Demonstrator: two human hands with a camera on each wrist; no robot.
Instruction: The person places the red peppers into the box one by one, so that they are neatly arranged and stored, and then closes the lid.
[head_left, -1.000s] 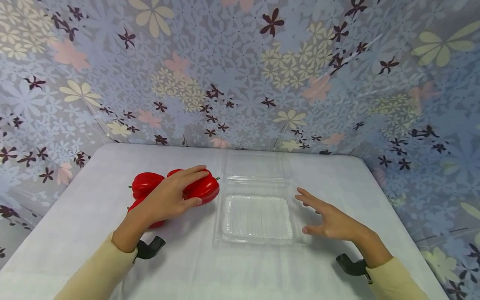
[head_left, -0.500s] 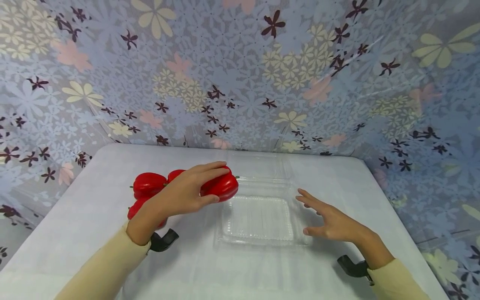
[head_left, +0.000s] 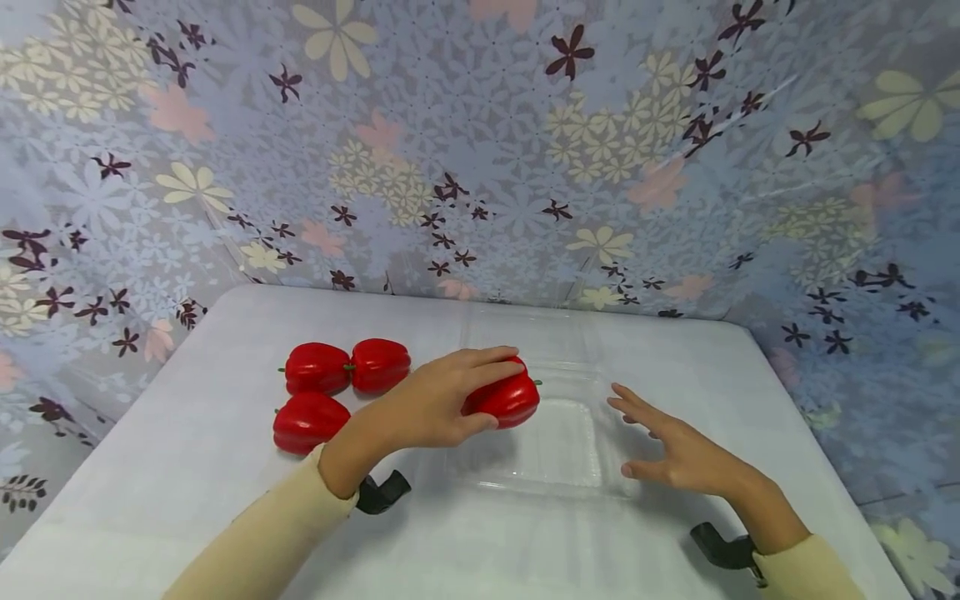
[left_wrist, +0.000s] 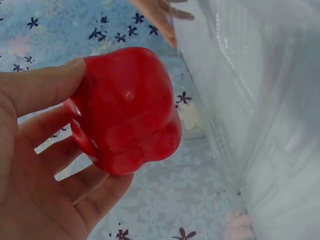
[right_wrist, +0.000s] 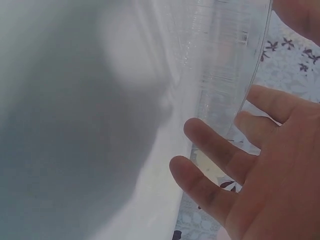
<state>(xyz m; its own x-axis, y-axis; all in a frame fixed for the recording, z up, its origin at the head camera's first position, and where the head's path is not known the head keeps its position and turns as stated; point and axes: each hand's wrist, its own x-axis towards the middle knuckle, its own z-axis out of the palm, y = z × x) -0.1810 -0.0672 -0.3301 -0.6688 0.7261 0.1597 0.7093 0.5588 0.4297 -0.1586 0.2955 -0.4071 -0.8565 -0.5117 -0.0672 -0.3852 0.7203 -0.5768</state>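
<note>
We held one pepper [head_left: 504, 398] aloft; three lay on the counter [head_left: 187, 467]

Near the centre of the frame, our left hand [head_left: 441, 402] had the pepper over the left part of the clear box [head_left: 568, 442], thumb and fingers clamped on its sides. At centre left, three more peppers [head_left: 315, 369] lay on the counter, in neither hand. The box's lid [head_left: 525, 337] lay open behind it; we saw no pepper inside, though our hand hid part of it. We judged the work early: one pepper up, three not picked up. Right of the box, our right hand [head_left: 678, 454] hung with fingers spread apart, holding nothing.
</note>
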